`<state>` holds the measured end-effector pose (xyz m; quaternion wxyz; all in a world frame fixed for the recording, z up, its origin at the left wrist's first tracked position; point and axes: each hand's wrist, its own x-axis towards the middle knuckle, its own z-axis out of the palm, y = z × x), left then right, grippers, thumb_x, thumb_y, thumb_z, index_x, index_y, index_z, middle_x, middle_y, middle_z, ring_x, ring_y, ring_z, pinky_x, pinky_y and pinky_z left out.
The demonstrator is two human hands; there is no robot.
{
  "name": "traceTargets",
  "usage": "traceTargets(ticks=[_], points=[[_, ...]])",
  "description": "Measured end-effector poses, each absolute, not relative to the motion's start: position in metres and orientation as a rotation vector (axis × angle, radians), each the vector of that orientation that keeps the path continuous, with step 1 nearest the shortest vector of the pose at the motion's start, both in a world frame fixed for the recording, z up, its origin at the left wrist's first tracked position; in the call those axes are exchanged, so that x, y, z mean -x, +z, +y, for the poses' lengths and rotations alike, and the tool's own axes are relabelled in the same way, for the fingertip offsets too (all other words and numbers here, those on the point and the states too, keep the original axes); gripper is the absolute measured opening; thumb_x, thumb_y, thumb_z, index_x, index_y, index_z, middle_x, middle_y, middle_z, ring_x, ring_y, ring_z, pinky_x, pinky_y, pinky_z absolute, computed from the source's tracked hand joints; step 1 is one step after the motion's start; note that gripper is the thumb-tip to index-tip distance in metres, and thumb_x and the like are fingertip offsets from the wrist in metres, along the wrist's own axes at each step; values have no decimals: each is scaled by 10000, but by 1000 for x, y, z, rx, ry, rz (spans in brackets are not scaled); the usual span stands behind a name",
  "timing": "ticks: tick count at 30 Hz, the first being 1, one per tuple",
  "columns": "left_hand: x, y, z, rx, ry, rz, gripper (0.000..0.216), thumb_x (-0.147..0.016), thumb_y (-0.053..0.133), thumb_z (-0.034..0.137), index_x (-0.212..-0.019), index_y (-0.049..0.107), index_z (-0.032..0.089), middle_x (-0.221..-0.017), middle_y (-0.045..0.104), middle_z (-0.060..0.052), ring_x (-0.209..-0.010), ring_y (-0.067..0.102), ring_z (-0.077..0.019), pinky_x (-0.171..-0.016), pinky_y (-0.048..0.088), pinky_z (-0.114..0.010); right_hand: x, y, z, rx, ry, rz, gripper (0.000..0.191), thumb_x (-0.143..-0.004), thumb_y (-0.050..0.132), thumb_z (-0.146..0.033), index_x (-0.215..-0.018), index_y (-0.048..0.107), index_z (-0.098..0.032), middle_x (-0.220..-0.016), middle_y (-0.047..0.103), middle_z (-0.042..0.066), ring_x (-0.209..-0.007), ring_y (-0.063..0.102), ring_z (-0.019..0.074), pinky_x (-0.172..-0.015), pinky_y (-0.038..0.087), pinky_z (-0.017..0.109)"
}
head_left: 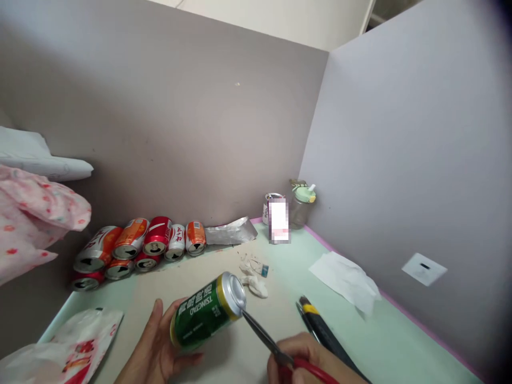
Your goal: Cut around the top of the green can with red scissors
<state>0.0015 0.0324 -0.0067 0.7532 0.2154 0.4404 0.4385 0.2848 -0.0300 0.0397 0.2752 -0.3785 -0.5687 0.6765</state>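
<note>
grey partition walls (192,122) meet at rear right corner. pale green desk (384,341) with pink edge strip along right wall. white socket plate (424,268) low on right wall. cream ceiling strip (280,21) above partitions. light even, soft, no hard shadows.

A pale green table (360,341) bears stacked cans (136,245), tissue (346,277) and a cutter (320,328).

Far left of the frame, a stack of empty cans (138,246) lies on its side against the back wall, a silver foil sheet (232,231) just beside it. In the corner stands a green-lidded bottle (303,206). Right of centre, a white tissue (346,277); lower left, a plastic bag (68,349); crumpled scraps (253,276) in the middle
</note>
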Motion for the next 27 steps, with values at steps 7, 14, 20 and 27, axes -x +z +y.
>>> traceTargets(ticks=[7,14,20,27], points=[[-24,16,12,-475,980,1053,318,-971,577,372,-1066,684,88,-873,786,-168,-760,750,-274,-593,657,-395,-282,11,-33,1139,1589,-1753,721,-681,590,-881,-834,605,-177,-563,313,-65,-517,277,100,-473,210,243],[-16,14,12,-473,994,1004,236,-964,592,284,-985,710,81,-776,774,-146,-604,728,-236,-518,636,-342,-281,-5,-35,1393,892,-2060,464,-816,662,-661,-812,617,-199,-622,435,-32,-582,326,132,-544,278,250],[-13,8,12,-472,782,935,477,-967,545,467,-932,735,31,-634,724,-141,-500,681,-222,-463,611,-316,-279,-5,-43,1311,644,-2157,346,-845,683,-556,-894,643,-216,-676,548,4,-574,392,151,-552,297,254],[-12,9,14,-583,845,1016,410,-949,583,460,-874,713,78,-583,694,-98,-477,657,-200,-439,591,-291,-271,14,-45,1435,842,-2033,350,-787,739,-524,-736,587,-214,-635,444,-41,-597,320,134,-557,268,240]])
